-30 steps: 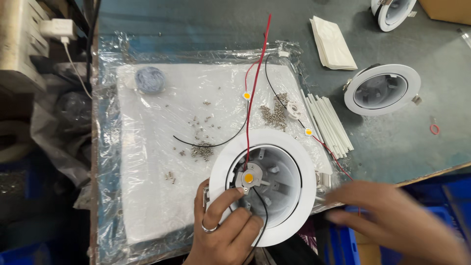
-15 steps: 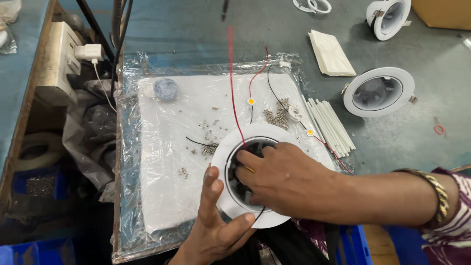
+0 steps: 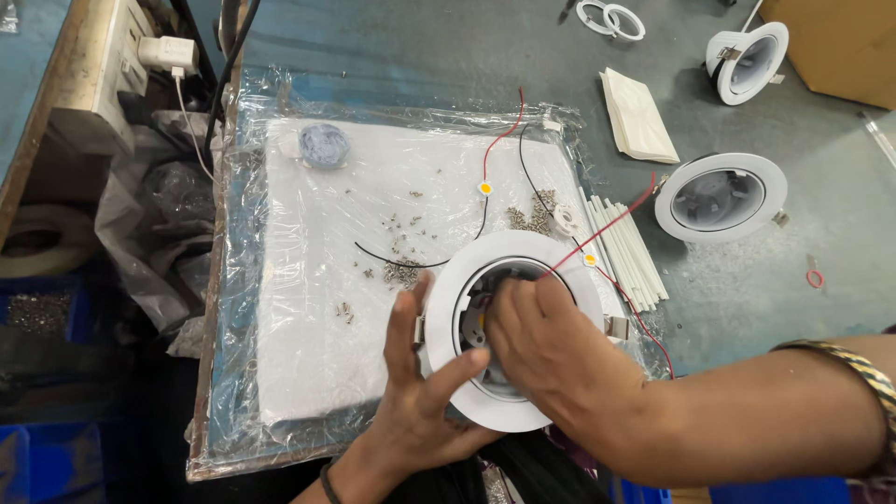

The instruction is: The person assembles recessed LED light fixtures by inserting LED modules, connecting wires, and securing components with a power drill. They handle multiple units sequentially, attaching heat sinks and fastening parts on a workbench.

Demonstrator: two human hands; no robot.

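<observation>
A round white downlight housing (image 3: 523, 254) lies at the near edge of a white pad wrapped in clear plastic (image 3: 308, 308). My left hand (image 3: 420, 392) grips its left rim, thumb over the rim. My right hand (image 3: 551, 350) reaches into the housing's middle, fingers pressed on the parts inside, which it hides. A red wire (image 3: 607, 229) runs up out of the housing. A small yellow LED chip (image 3: 485, 188) with red and black wires lies on the pad, another (image 3: 590, 260) beside the rim. Several small screws (image 3: 403, 271) are scattered on the pad.
Another white downlight (image 3: 719, 198) sits to the right, a third (image 3: 747, 61) farther back. White sticks (image 3: 621, 247), a stack of white pads (image 3: 639, 117), two rings (image 3: 609, 19), a tape roll (image 3: 324, 147), a cardboard box (image 3: 840, 47) and a power strip with a plug (image 3: 140, 65) surround the pad.
My right hand has come from the lower right into the housing and stays there. The red wire has swung from upright over to the right. The view has shifted a little.
</observation>
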